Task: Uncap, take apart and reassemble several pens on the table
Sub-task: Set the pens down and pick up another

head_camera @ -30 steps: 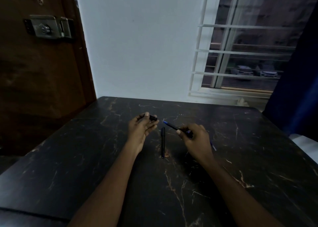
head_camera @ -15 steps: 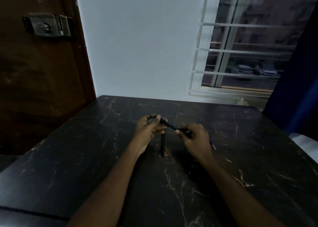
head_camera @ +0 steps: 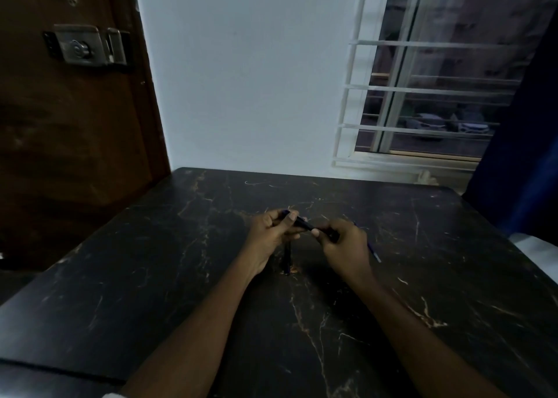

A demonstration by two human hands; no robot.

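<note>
Readable text: none that I can make out.
Pen [head_camera: 302, 223]: too dark and small for me to read any print or brand.
Lock [head_camera: 86, 45]: a round mark on its plate, too blurred for me to read.

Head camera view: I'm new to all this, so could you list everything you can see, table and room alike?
held pen: one, dark, between both hands above the table
loose pen: one, dark, lying on the table below the left hand
thin stick: one, bluish, beside the right hand; held or lying, unclear
table: one, black with pale veins, foreground
door: one, brown, left
lock: one, metal, on the door
wall: one, white, behind the table
window: one, white bars, back right
curtain: one, blue, far right
left hand: one, grips the held pen
right hand: one, grips the held pen
</note>
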